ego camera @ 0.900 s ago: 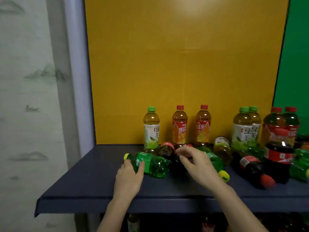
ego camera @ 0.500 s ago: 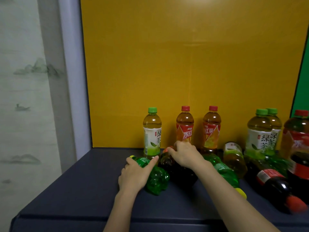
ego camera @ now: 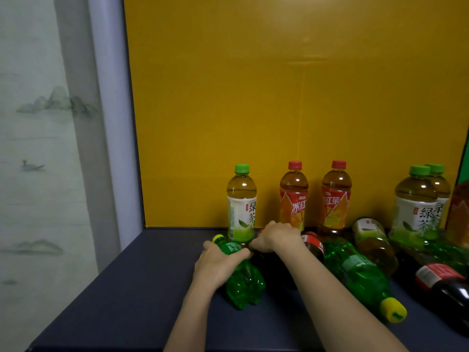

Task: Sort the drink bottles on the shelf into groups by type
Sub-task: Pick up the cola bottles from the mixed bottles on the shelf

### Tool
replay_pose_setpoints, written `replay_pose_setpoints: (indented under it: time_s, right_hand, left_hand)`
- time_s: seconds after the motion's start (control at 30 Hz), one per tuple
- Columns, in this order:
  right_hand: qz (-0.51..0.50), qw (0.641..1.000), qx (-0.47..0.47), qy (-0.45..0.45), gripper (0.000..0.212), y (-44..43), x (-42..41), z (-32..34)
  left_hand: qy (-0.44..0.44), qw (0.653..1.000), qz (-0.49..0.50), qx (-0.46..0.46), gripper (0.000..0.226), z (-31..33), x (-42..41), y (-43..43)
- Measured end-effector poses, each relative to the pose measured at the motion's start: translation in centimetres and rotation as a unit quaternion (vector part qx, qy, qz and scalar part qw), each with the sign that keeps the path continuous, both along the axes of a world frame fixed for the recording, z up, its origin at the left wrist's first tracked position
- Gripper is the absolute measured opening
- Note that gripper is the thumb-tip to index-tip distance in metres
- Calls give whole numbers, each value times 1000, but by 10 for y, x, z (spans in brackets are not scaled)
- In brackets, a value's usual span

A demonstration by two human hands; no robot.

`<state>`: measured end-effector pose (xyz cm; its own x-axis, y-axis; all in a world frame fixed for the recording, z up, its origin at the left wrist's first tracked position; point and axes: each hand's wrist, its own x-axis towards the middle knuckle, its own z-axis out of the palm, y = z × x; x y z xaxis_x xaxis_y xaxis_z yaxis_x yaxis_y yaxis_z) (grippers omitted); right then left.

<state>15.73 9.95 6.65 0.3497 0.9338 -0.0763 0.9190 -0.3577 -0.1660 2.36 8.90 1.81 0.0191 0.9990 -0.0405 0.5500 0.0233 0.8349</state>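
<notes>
While my left hand is gripping the lying green soda bottle, my right hand is clasping the dark cola bottle right beside it.

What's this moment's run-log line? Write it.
left hand grips lying green bottle | right hand grips dark cola bottle | shelf: types mixed
</notes>
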Motion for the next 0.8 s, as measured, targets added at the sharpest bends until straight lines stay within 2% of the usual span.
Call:
replay_pose_setpoints:
  time_s: [0.13, 0.3, 0.43, 0.57, 0.67, 0.8]
  right_hand:
    - [3, 999, 43, 12, 82, -7, -3, -5]
    - [6, 982, 177, 69, 76, -29, -3, -14]
    - [29, 949, 287, 124, 79, -48, -4, -22]
    - [85, 912, 354, 188, 82, -59, -11, -29]
    - [110, 883, 381, 249, 80, -64, -20, -37]
    - [126, 856, 395, 310, 82, -65, -32, -49]
  left_hand:
    - [-35, 999, -3, 32, 81, 1, -7, -5]
    - [-74, 990, -12, 118, 80, 4, -18, -11]
    - [-68, 970, -5, 235, 88, 5, -30, -20]
    - [-48, 939, -19, 340, 89, 4, -41, -27]
    - [-43, 926, -24, 375, 88, -1, -46, -29]
    - [-58, 924, -24, 377, 88, -7, -53, -31]
